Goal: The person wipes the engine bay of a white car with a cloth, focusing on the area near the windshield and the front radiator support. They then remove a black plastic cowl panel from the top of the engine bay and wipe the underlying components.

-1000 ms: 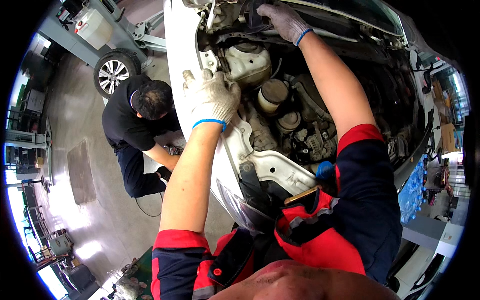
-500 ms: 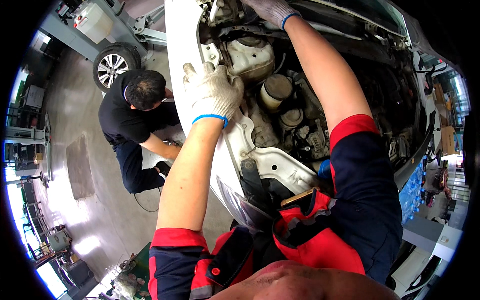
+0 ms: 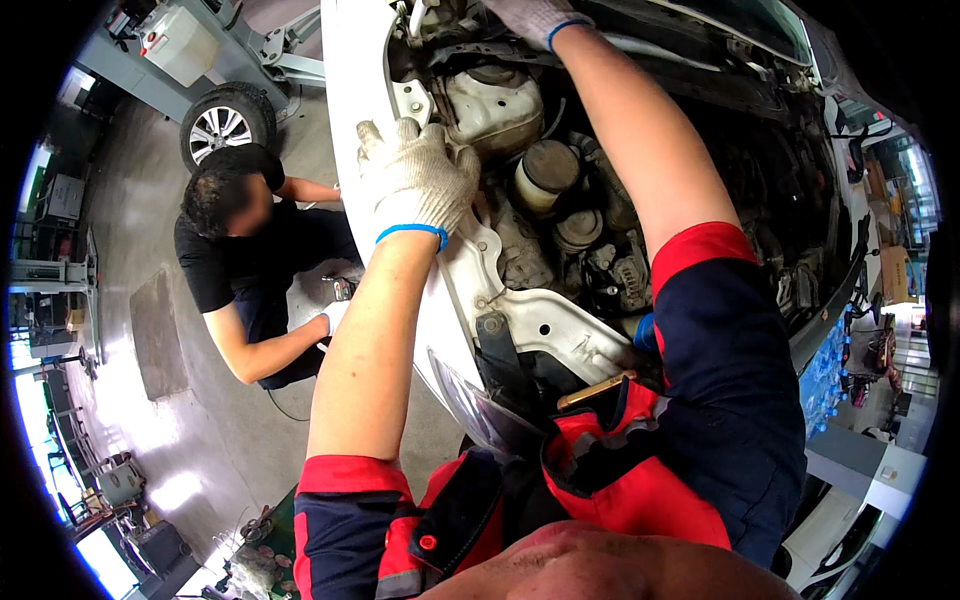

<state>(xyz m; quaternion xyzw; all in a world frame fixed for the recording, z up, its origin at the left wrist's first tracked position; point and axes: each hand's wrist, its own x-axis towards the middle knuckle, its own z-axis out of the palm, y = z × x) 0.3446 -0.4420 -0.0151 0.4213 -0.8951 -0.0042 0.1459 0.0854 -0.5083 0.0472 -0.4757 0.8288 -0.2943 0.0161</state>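
My left hand [image 3: 418,182], in a white knit glove with a blue cuff, lies on the white fender [image 3: 350,60] of a car. Its fingers are spread along the inner edge of the panel, with nothing seen in them. Over the far side of the engine bay reaches my right hand [image 3: 535,16], gloved too; its fingers are cut off by the top edge of the picture. Between my arms sit a whitish plastic reservoir [image 3: 495,112], a round capped canister [image 3: 547,178] and a smaller round cap [image 3: 579,230].
Left of the fender a co-worker [image 3: 262,270] in black crouches low by the car. Behind the co-worker lies a wheel [image 3: 228,125] near a grey lift post [image 3: 150,75]. The headlight [image 3: 470,405] is close to my body. Wrapped bottles [image 3: 825,375] stand at the right.
The co-worker has turned and leaned away from the car, one gloved hand now showing near my left forearm. My hands keep their places; the view has shifted slightly.
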